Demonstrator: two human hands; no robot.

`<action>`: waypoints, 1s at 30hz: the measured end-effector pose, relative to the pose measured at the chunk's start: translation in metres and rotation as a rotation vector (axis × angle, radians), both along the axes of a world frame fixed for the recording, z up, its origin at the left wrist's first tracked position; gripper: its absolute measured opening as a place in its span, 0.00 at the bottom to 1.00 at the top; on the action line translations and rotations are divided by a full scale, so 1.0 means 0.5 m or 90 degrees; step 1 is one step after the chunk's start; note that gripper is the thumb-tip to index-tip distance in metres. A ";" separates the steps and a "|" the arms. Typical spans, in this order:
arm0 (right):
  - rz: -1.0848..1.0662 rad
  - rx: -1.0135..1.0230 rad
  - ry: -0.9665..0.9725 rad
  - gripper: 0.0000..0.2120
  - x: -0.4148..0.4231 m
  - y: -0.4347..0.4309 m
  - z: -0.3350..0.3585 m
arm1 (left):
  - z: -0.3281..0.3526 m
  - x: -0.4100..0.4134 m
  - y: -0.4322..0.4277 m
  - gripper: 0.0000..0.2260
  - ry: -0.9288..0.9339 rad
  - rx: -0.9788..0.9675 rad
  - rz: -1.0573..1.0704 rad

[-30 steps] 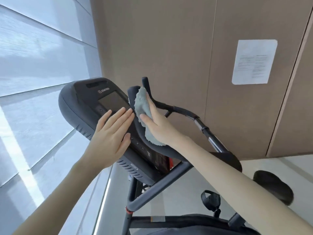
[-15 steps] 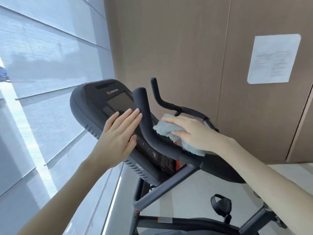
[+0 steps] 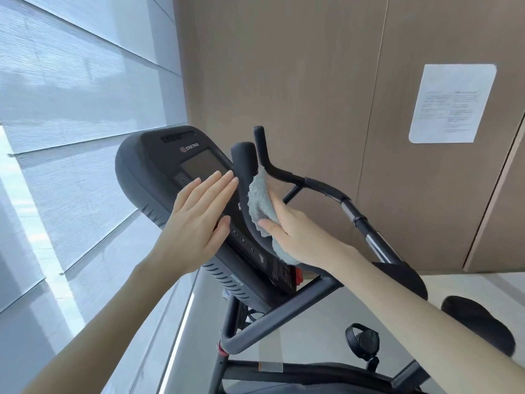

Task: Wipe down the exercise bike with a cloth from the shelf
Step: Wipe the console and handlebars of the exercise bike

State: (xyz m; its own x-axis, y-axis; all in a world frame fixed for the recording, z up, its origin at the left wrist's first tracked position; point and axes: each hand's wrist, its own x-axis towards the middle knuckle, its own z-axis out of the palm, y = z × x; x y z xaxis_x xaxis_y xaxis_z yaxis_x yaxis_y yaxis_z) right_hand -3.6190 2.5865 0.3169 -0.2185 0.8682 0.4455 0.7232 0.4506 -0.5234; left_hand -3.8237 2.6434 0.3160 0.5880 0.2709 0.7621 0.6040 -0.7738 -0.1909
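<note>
The black exercise bike fills the middle, with its console point(image 3: 159, 166) tilted toward me and a curved handlebar point(image 3: 244, 163) rising in front of the screen. My left hand point(image 3: 199, 220) lies flat with straight fingers on the console face, just below the screen. My right hand point(image 3: 295, 231) grips a light grey-blue cloth point(image 3: 260, 200) and presses it round the handlebar's inner curve. A second bar point(image 3: 326, 189) runs off to the right behind that hand.
A window with pale blinds point(image 3: 71, 137) covers the left. Brown wall panels point(image 3: 284, 81) stand behind the bike, with a white paper notice point(image 3: 451, 103) on them. The black saddle point(image 3: 480, 322) and a knob point(image 3: 362, 341) sit lower right over a pale floor.
My right hand has slid the cloth from the lower right part of the handlebar back up along its inner curve. My left hand has stayed flat on the console.
</note>
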 end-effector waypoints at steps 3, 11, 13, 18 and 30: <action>-0.076 0.013 -0.211 0.28 0.033 -0.038 -0.021 | -0.008 0.011 0.004 0.24 0.003 -0.011 -0.008; -0.110 0.004 -0.195 0.22 0.080 -0.080 0.017 | -0.004 -0.019 0.014 0.24 -0.038 -0.021 -0.032; -0.124 0.202 -0.185 0.23 0.050 -0.067 0.047 | 0.000 -0.037 0.016 0.23 -0.093 -0.031 -0.041; -0.134 0.471 -0.494 0.20 -0.040 0.009 0.060 | 0.008 -0.061 0.011 0.24 -0.176 -0.041 -0.057; 0.084 0.436 -0.678 0.14 0.006 -0.020 -0.013 | -0.003 -0.024 0.000 0.22 -0.124 -0.042 -0.085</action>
